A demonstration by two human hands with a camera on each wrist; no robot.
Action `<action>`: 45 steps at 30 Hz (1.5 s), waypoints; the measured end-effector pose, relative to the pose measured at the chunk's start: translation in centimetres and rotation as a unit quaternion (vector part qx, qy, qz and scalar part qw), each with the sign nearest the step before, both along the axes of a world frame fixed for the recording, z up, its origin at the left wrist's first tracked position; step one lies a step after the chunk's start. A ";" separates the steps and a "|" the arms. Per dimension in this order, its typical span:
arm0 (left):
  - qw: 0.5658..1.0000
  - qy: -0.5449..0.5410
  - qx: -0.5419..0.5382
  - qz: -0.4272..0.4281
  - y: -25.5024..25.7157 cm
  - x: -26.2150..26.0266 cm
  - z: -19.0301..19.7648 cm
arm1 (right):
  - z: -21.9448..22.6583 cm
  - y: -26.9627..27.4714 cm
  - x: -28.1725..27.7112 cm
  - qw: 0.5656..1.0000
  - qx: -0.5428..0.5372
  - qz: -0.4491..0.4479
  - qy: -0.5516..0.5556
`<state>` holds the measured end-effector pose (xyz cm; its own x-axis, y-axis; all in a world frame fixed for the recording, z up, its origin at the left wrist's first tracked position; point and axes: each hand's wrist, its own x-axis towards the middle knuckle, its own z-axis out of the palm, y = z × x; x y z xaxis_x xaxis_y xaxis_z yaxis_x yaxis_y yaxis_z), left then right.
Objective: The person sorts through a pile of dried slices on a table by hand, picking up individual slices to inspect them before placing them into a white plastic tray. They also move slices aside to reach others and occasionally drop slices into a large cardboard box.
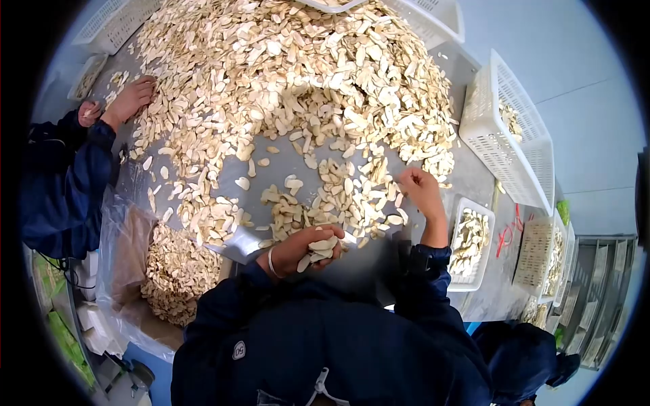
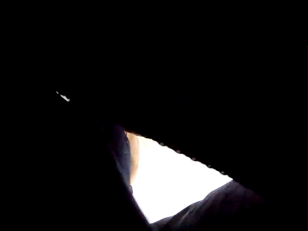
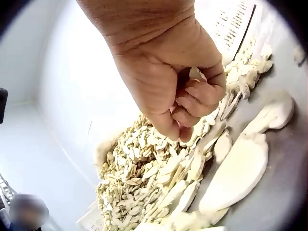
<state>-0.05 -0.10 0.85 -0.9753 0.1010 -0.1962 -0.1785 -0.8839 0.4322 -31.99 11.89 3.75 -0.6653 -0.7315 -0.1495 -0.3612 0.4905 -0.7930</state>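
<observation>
Within curled left hand [image 1: 298,249], several pale slices [image 1: 321,252]; right hand [image 1: 422,192] closed round slice [image 3: 197,74], near big heap [image 1: 271,51].

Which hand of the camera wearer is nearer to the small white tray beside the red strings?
Right. The right hand is just left of the tray's far end, apart from it; the left hand, holding pale slices, is much farther to the left.
</observation>
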 end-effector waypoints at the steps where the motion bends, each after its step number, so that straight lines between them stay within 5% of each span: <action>1: 1.000 0.006 0.002 -0.002 0.0 -0.1 0.0 | 0.6 0.1 0.3 1.000 0.000 -0.010 -0.008; 14: 1.000 -0.007 0.001 -0.001 -0.1 -0.1 0.1 | 2.4 -2.9 4.1 0.968 0.075 0.121 0.205; 21: 1.000 -0.016 0.004 0.002 0.2 -0.2 0.1 | 3.8 -1.3 4.5 0.982 0.087 0.138 0.100; 25: 1.000 -0.015 0.000 0.001 0.1 -0.2 -0.2 | 4.1 -1.0 5.8 0.982 0.035 0.140 -0.125; 31: 1.000 -0.005 0.015 0.000 0.1 -0.1 -0.1 | 3.2 0.2 7.2 0.895 -0.026 0.094 -0.434; 34: 1.000 0.014 0.017 0.001 0.2 -0.3 -0.6 | 3.4 0.7 8.1 0.869 -0.054 0.055 -0.489; 45: 1.000 -0.010 -0.002 0.002 0.3 -0.1 0.0 | 3.3 1.6 9.1 0.887 -0.017 0.056 -0.459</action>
<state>-0.19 0.19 0.88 -0.9713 0.0971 -0.2170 -0.1848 -0.8825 0.4325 -22.88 13.52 7.02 -0.1983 -0.8000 -0.5663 0.3986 0.4620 -0.7922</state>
